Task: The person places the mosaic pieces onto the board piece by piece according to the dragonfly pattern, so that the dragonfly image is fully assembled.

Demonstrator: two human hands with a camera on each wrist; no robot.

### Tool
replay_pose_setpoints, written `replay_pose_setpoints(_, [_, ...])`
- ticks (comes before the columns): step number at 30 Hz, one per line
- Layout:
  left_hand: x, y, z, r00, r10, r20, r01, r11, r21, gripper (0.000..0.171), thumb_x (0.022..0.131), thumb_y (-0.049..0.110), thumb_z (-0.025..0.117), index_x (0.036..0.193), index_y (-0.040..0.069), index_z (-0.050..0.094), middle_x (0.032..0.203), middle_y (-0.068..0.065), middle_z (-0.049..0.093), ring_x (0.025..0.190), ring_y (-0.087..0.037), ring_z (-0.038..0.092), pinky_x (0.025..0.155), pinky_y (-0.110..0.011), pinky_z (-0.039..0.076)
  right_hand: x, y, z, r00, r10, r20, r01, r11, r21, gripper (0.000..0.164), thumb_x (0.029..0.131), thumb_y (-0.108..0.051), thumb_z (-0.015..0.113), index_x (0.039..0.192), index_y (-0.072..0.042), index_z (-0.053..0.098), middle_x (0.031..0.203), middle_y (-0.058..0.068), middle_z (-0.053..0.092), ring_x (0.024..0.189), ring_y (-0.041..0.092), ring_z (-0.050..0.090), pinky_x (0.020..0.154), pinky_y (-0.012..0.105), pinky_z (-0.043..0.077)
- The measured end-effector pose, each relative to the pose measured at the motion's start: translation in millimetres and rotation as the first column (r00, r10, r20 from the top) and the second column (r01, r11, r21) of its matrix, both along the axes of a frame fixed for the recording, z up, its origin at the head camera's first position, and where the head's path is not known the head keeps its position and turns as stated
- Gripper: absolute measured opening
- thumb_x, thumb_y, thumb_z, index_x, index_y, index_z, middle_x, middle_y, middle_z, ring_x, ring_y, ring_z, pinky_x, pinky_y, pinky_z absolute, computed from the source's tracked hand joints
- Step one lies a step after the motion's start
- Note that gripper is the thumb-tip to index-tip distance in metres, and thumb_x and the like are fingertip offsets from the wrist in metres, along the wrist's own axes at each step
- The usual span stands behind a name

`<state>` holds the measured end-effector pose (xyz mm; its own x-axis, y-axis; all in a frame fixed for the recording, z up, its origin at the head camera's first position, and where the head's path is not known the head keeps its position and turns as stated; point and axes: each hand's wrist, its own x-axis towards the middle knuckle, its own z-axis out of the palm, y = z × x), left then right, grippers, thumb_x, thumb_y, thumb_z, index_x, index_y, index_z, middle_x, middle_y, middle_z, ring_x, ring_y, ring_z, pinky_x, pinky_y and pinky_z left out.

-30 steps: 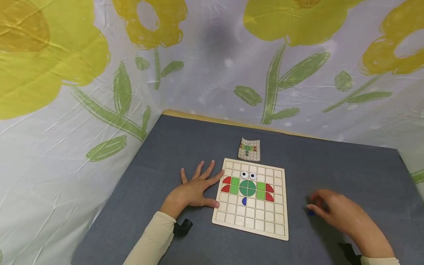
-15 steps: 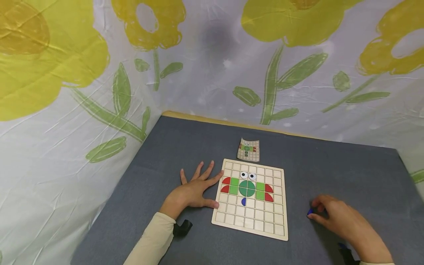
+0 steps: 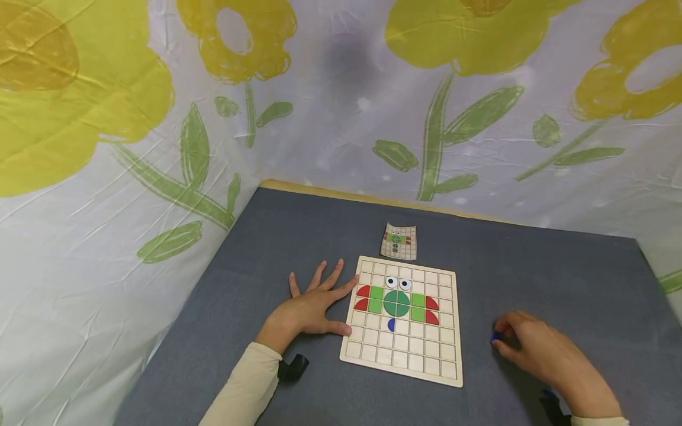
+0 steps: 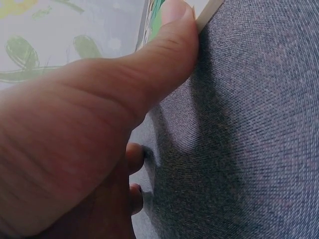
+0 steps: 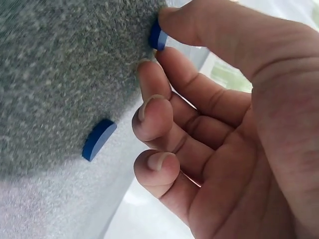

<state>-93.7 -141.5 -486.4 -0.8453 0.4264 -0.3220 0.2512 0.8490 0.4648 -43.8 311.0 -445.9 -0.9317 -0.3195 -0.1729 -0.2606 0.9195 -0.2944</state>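
My left hand (image 3: 309, 310) lies with its fingers spread at the left edge of a wooden grid board (image 3: 421, 358), thumb and index fingertip on its rim. Set into the board are two eye pieces (image 3: 391, 282), a green circle (image 3: 396, 303) of quarter pieces, light green squares (image 3: 418, 300), red quarter pieces (image 3: 431, 303) and a blue half-circle piece (image 3: 391, 324). To the right of the board, my right hand (image 3: 543, 349) pinches another small blue half-circle piece (image 5: 158, 36) between thumb and index finger, close over the table; the other fingers are curled loosely.
A second loose blue half-circle piece (image 5: 99, 139) lies on the dark grey table (image 3: 575, 272) near my right wrist. Behind the board sits a small pattern card (image 3: 398, 242) with a curled corner. A flower-printed white curtain (image 3: 330, 130) hangs along the table's back and left sides.
My right hand has picked at the blue half-circle piece and now holds it between thumb and index finger, slightly further left. My left hand and the board stay in place.
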Motion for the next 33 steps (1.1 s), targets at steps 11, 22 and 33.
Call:
replay_pose_setpoints(11, [3.6, 0, 10.8, 1.000, -0.012, -0.013, 0.012, 1.000, 0.003, 0.113, 0.078, 0.069, 0.082, 0.168, 0.046, 0.019, 0.179, 0.003, -0.006, 0.163, -0.035, -0.014, 0.108, -0.086, -0.018, -4.1, -6, 0.2, 0.996, 0.060, -0.064, -0.064, 0.997, -0.051, 0.027, 0.087, -0.017, 0.088, 0.100, -0.017, 0.064, 0.092, -0.011, 0.064, 0.081, 0.006, 0.060, 0.065, 0.033, 0.051])
replay_pose_setpoints(22, [5.3, 4, 21.1, 1.000, -0.006, -0.005, 0.006, 0.998, -0.058, 0.111, 0.080, 0.067, 0.082, 0.169, 0.044, 0.019, 0.178, 0.004, -0.005, 0.163, -0.033, -0.012, 0.111, -0.085, -0.013, -10.4, -28, 16.7, 0.984, 0.130, -0.120, -0.148, 0.977, -0.154, 0.020, 0.092, -0.010, 0.083, 0.102, -0.018, 0.068, 0.092, -0.015, 0.068, 0.075, -0.004, 0.056, 0.061, 0.026, 0.049])
replay_pose_setpoints(33, [5.8, 4, 21.6, 1.000, -0.010, -0.006, 0.010, 0.998, -0.055, 0.110, 0.080, 0.066, 0.083, 0.169, 0.042, 0.022, 0.179, 0.003, -0.003, 0.164, -0.034, -0.011, 0.111, -0.085, -0.012, -20.0, -74, 21.6, 0.981, 0.190, -0.033, -0.192, 0.950, -0.247, 0.016, 0.095, -0.011, 0.080, 0.104, -0.018, 0.069, 0.089, -0.014, 0.066, 0.065, -0.002, 0.052, 0.055, 0.023, 0.046])
